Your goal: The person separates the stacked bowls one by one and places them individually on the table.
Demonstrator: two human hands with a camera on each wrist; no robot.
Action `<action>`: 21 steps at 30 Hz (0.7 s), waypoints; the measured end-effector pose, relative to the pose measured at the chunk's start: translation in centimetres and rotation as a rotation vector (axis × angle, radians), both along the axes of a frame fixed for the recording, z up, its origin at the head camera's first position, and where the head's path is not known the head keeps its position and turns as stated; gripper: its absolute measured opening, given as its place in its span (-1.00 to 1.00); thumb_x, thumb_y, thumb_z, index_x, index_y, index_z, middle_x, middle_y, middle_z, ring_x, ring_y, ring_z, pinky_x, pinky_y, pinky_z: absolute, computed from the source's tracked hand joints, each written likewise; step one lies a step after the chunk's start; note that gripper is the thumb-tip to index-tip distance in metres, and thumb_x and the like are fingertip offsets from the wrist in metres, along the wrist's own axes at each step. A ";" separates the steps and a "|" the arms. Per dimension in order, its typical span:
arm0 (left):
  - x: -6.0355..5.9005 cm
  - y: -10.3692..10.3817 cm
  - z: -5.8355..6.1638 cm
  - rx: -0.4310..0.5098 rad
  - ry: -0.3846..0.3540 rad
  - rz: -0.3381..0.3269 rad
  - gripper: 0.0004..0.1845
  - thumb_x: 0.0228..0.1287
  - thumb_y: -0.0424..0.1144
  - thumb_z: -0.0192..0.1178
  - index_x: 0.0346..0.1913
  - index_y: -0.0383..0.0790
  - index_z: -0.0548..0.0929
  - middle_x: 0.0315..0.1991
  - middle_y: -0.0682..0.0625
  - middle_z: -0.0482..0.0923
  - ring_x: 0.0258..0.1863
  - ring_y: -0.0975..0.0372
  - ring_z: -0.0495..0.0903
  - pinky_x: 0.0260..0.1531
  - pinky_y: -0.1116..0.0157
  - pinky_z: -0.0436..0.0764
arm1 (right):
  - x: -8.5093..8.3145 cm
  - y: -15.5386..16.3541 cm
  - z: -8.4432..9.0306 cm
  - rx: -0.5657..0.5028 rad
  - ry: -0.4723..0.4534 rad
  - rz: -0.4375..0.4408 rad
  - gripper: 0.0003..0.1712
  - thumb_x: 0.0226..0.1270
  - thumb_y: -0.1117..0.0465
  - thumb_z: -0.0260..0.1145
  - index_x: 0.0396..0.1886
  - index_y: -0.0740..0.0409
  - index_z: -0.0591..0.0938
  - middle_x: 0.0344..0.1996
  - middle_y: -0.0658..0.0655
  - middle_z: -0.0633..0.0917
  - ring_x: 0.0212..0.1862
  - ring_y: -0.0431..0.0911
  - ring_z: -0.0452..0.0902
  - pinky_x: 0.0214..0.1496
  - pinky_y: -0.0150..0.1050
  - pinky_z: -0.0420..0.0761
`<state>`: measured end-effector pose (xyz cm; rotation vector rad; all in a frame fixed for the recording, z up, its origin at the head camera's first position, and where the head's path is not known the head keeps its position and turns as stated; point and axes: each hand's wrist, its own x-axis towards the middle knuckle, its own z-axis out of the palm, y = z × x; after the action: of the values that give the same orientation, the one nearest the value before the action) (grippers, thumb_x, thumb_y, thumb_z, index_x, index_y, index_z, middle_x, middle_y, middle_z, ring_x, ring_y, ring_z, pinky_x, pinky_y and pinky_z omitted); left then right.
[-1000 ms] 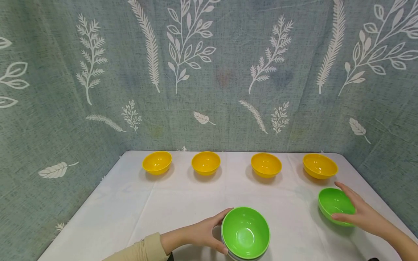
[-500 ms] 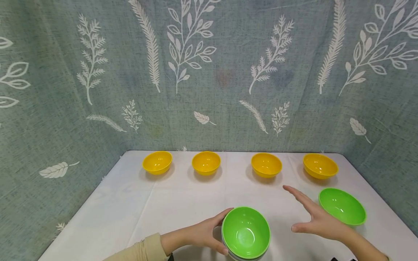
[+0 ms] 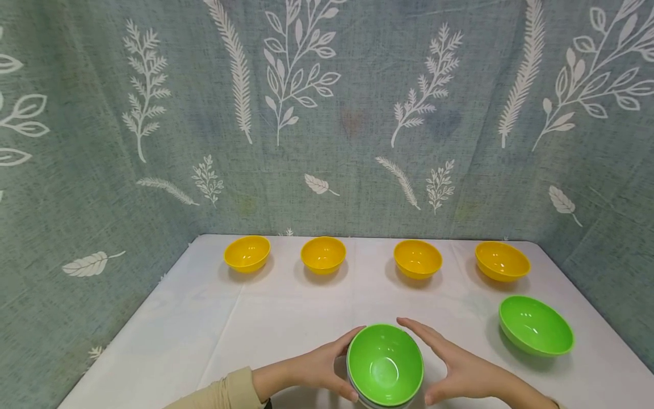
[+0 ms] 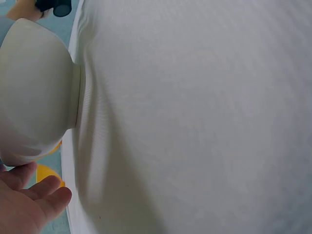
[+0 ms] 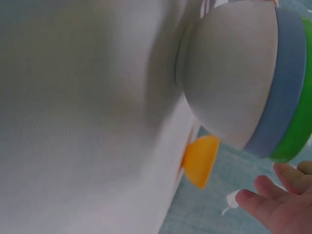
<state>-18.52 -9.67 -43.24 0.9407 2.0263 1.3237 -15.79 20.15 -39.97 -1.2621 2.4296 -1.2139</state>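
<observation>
A stack of bowls (image 3: pixel 385 366), green on top, sits at the near edge of the surface (image 3: pixel 286 318). It lies between the hands: the left hand (image 3: pixel 319 366) curls against its left side, holding it. The right hand (image 3: pixel 462 372) is just beside its right side with fingers spread; contact there is unclear. The top bowl is empty. A single green bowl (image 3: pixel 536 325) sits empty well to the right, and four yellow bowls (image 3: pixel 323 255) line the far edge, also empty.
</observation>
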 end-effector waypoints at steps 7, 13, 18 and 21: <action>0.1 0.0 -0.1 0.011 0.005 0.008 0.06 -0.08 -0.29 0.41 0.42 0.13 -0.06 0.36 0.15 0.14 0.26 0.33 0.23 0.29 0.22 0.07 | 0.2 -0.7 -0.6 0.014 -0.107 0.008 0.21 -0.06 -0.13 0.42 0.46 -0.01 -0.11 0.43 0.11 0.01 0.38 -0.25 -0.02 0.24 -0.12 0.22; 0.2 0.1 -0.1 0.023 0.014 0.006 0.06 -0.09 -0.33 0.41 0.41 0.13 -0.04 0.34 0.15 0.16 0.24 0.33 0.25 0.27 0.29 0.09 | 0.3 -1.2 -0.8 0.014 -0.089 -0.015 0.25 -0.09 -0.10 0.45 0.46 -0.01 -0.13 0.43 0.10 0.01 0.38 -0.24 -0.03 0.21 -0.03 0.25; 0.2 0.0 -0.1 0.023 0.012 -0.001 0.05 -0.08 -0.33 0.40 0.41 0.16 -0.04 0.32 0.18 0.17 0.24 0.33 0.25 0.25 0.29 0.11 | 0.3 -1.3 -1.0 0.012 -0.034 -0.032 0.25 -0.13 -0.05 0.48 0.46 0.01 -0.10 0.41 0.12 0.06 0.36 -0.24 0.01 0.19 -0.02 0.27; 0.3 0.0 -0.1 0.017 0.022 -0.003 0.05 -0.08 -0.32 0.40 0.41 0.16 -0.04 0.32 0.19 0.18 0.24 0.33 0.25 0.25 0.28 0.12 | 0.3 -1.4 -1.2 0.024 -0.026 -0.027 0.27 -0.14 -0.10 0.47 0.46 0.00 -0.12 0.41 0.12 0.05 0.36 -0.22 0.01 0.20 -0.04 0.27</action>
<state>-18.25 -9.68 -43.32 0.9697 2.0321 1.3367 -15.53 18.74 -41.22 -1.2033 2.4425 -1.1966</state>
